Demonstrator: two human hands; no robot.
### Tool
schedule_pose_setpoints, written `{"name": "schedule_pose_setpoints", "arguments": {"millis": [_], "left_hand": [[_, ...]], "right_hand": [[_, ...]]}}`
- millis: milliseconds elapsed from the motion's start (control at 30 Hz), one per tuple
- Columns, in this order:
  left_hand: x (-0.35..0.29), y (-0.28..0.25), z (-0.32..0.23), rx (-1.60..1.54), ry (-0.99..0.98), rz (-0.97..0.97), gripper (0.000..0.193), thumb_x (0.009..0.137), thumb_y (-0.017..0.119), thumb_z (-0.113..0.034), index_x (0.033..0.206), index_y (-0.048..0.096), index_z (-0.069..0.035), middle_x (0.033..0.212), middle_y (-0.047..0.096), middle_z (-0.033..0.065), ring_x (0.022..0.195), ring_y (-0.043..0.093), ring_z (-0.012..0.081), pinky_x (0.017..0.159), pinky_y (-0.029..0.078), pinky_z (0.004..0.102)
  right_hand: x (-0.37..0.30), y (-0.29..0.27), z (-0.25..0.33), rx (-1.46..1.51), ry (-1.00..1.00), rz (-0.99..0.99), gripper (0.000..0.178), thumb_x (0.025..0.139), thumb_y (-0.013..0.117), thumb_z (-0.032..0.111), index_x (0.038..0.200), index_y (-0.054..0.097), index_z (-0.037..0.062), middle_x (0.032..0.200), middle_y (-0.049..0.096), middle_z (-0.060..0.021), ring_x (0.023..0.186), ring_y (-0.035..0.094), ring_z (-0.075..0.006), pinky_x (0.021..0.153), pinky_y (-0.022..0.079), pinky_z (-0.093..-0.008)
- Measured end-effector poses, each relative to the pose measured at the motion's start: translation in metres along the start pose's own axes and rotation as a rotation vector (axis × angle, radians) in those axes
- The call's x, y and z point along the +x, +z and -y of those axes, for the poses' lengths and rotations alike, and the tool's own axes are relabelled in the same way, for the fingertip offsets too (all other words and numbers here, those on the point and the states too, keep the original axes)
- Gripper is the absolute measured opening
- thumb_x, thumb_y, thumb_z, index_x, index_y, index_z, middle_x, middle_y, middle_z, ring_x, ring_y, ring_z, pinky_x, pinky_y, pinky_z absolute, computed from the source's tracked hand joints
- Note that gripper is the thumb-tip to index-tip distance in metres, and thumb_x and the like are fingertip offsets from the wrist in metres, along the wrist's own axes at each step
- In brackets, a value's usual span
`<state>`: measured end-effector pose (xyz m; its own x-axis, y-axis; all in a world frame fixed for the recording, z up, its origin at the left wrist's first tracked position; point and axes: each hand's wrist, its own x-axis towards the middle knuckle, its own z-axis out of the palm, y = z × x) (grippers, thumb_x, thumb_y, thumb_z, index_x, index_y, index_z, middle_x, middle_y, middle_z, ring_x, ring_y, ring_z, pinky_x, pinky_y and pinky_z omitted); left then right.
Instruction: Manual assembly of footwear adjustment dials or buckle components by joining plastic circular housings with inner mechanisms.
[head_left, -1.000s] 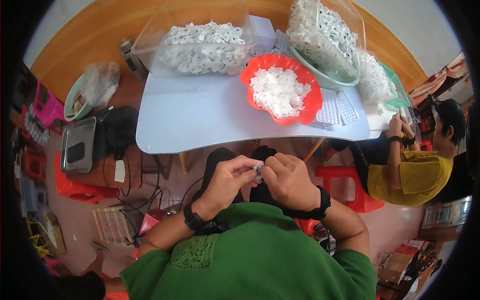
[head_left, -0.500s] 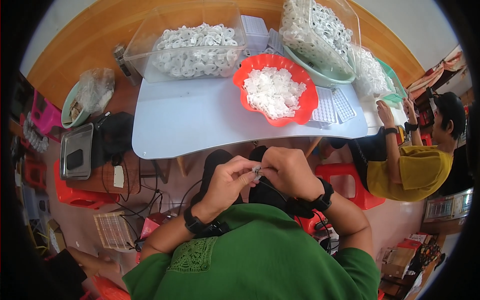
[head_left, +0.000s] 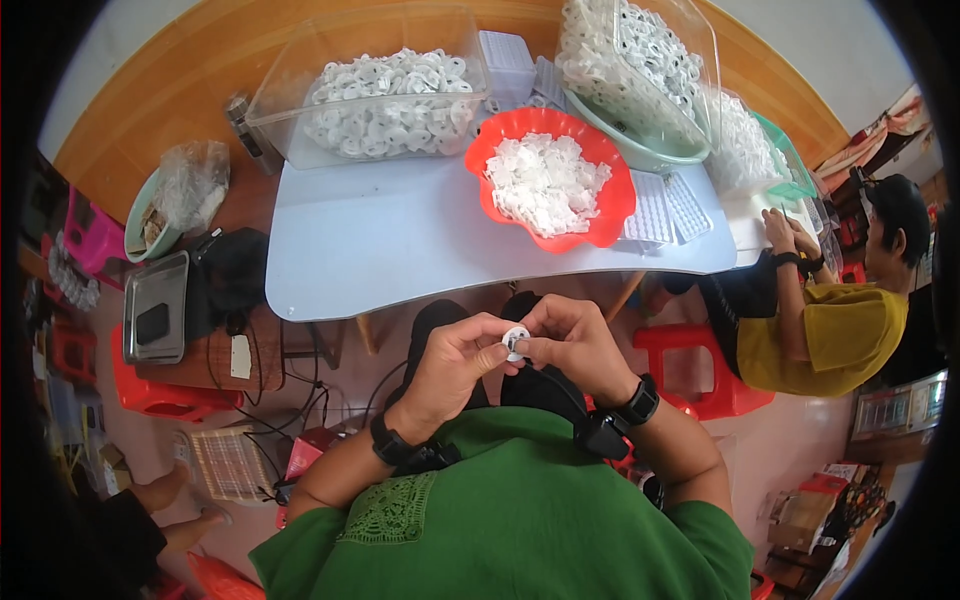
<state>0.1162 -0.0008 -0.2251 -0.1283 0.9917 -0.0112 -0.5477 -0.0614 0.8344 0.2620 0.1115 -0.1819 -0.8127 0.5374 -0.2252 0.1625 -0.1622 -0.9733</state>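
Above my lap, just off the table's front edge, a small round white plastic piece (head_left: 514, 341) with a dark spot in its middle is pinched between both hands. My left hand (head_left: 462, 350) grips its left side with thumb and fingers. From the right, the thumb and fingertips of my right hand (head_left: 573, 343) press on it. Beyond my hands, a red scalloped bowl (head_left: 627, 205) full of small translucent white pieces stands on the pale blue table (head_left: 390, 255). At the back left of the table, a clear plastic bin (head_left: 285, 120) holds many similar round white pieces.
At the back right, a second clear bin (head_left: 712, 60) leans tilted in a green basin (head_left: 660, 158). Clear dimpled trays (head_left: 665, 210) lie beside the bowl. A person in yellow (head_left: 830, 335) works at the right. Left stand a metal tray (head_left: 157, 305) and red stool (head_left: 180, 395).
The round piece has turned to show its face. My right hand has rolled back, its fingers now more visible. At the right, the other person's hands have come together lower down.
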Motion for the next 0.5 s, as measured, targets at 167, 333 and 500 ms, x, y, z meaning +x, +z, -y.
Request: {"name": "schedule_pose_setpoints", "arguments": {"millis": [167,333,500], "left_hand": [[-0.002,0.002,-0.007,0.033,0.042,0.005,0.019,0.087,0.058,0.001,0.106,0.060,0.003,0.098,0.060,0.0061,0.082,0.060,0.0115,0.073,0.052,0.0240],[-0.005,0.006,-0.010,0.134,0.101,-0.017,0.019,0.086,0.060,0.002,0.105,0.061,0.002,0.097,0.055,0.0041,0.078,0.058,0.0097,0.071,0.051,0.0227],[-0.004,0.004,-0.001,0.169,0.202,0.028,0.021,0.085,0.062,0.000,0.105,0.060,0.004,0.101,0.052,0.0077,0.081,0.059,0.0138,0.066,0.055,0.0265]], "right_hand": [[-0.002,0.009,0.007,-0.515,-0.574,-0.158,0.019,0.071,0.071,0.005,0.085,0.059,0.0021,0.079,0.060,-0.0047,0.064,0.056,-0.0120,0.051,0.044,-0.0257],[-0.007,0.016,0.011,-1.075,-1.036,-0.237,0.026,0.059,0.069,0.002,0.082,0.058,0.0016,0.082,0.055,-0.0067,0.063,0.055,-0.0198,0.049,0.045,-0.0295],[-0.010,0.016,0.006,-1.119,-1.058,-0.220,0.023,0.060,0.067,0.002,0.081,0.059,0.0008,0.083,0.054,-0.0081,0.061,0.055,-0.0195,0.048,0.044,-0.0293]]}}
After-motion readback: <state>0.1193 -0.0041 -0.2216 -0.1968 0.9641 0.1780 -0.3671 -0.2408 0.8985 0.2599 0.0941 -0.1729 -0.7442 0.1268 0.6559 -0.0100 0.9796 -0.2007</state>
